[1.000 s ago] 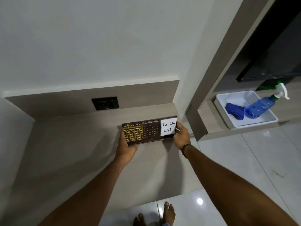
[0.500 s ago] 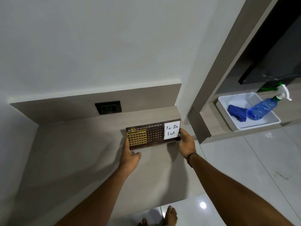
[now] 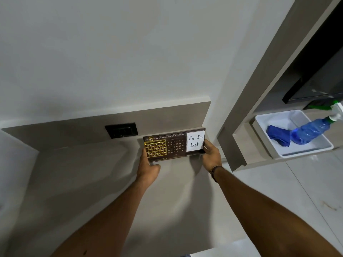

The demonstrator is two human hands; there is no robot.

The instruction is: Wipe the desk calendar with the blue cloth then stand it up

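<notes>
Fingers point(image 3: 207, 145) of both hands clasp the calendar's point(image 3: 174, 144) short ends; stiff, light, probably best gripped there.

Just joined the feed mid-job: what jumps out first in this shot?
The dark desk calendar with its white "To Do List" note, held upright at both ends by the left hand and right hand near the counter's back right corner. To the right, a white tray holds the blue cloth and a blue spray bottle.
</notes>
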